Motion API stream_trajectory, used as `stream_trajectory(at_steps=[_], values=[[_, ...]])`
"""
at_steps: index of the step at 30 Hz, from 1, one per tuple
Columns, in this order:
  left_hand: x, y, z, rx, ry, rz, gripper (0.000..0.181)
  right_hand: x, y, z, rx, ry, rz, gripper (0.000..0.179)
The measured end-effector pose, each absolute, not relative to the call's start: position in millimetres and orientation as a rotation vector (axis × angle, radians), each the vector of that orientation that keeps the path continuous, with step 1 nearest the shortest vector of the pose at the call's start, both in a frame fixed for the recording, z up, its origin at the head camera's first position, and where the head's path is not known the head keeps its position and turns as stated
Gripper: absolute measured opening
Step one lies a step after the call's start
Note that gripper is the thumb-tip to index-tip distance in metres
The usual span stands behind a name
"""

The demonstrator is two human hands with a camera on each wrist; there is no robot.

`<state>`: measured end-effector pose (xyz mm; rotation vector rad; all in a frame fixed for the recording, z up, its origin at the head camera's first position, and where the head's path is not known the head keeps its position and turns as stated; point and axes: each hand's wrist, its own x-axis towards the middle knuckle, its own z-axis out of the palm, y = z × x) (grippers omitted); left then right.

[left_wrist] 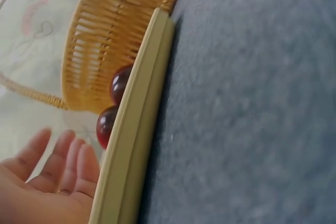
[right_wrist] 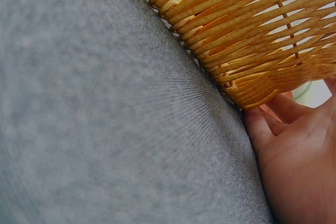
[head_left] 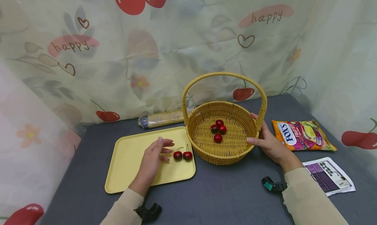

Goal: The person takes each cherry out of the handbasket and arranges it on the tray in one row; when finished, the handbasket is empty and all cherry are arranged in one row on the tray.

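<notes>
So the left hand (head_left: 151, 159) is over the yellow tray (head_left: 129, 166), fingers loosely spread and holding nothing, fingertips just short of two cherries (head_left: 178, 155) sitting side by side near the tray's right edge. That edge is tight up against the wicker basket (head_left: 222, 158); can't tell if they touch. Right hand (head_left: 271, 145) pinches the basket's right rim, thumb over the edge, fingers outside. Four more cherries (head_left: 218, 138) are clustered in the basket, with woven floor showing all around them. Plenty of dark tabletop (head_left: 218, 192) stretches out in front of the basket. Right side's snugger: the hand fills much of the gap to the candy bag (head_left: 306, 135).
</notes>
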<state>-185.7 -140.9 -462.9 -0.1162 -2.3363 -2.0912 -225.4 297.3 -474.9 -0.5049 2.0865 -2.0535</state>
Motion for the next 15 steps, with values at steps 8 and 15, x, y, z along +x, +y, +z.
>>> stream_trajectory(at_steps=[8, 15], values=[[-182.6, -131.6, -447.1, -0.304, -2.296, -2.148, 0.065, -225.0, 298.3, -476.2, -0.531, 2.071, -2.065, 0.096], [-185.8, -113.3, -424.0, -0.457, -2.223, -2.189, 0.061, -224.9, 298.6, -476.2, -0.531, 2.065, -2.072, 0.096]])
